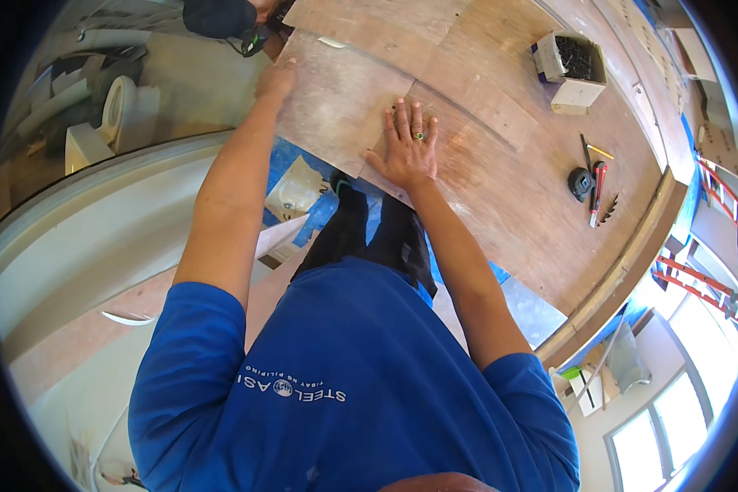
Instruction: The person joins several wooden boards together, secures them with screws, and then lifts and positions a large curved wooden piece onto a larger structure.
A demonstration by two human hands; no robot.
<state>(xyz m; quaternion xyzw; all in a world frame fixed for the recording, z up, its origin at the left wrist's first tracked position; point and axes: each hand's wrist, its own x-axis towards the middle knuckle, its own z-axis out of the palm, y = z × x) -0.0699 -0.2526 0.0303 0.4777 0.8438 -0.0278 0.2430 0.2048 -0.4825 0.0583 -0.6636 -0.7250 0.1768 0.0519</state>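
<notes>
A thin, pale plywood sheet (336,102) with a dusty surface lies on the wooden work surface in front of me. My left hand (277,79) is closed on its left edge, near the far corner; some of the fingers are hidden. Pressed flat with fingers spread, my right hand (406,149) rests at the sheet's right edge, by the seam with the browner plywood. A ring with a green stone is on one of its fingers. A narrow plywood strip (467,111) lies just beyond that hand.
Another person in a dark cap (220,16) is at the far left. To the right stand an open box of dark screws (574,61), a tape measure (581,184), a red utility knife (598,193) and a yellow pencil (600,152). A wooden edge (623,275) borders the surface; a toilet (115,115) stands left.
</notes>
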